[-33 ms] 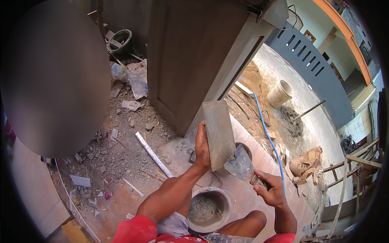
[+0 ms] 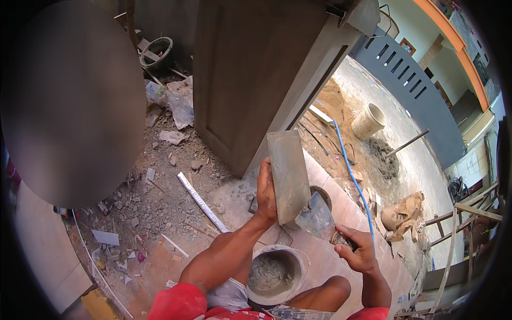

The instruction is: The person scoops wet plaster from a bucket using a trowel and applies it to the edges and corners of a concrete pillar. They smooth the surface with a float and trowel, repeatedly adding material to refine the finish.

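My left hand is closed on a rectangular plastering float, its grey face tilted up and smeared with mortar. The grip itself is hidden behind the board. In my right hand is the handle of a trowel. Its wide metal blade, streaked with wet mortar, meets or overlaps the float's lower right corner; whether they touch I cannot tell. Below both tools, between my legs, a bucket holds grey mortar. Behind the trowel a dark round container partly shows.
A brown door stands ahead. Rubble and a white strip lie left. To the right are a blue hose, a pale bucket, a mortar heap, a torn paper sack and wooden poles.
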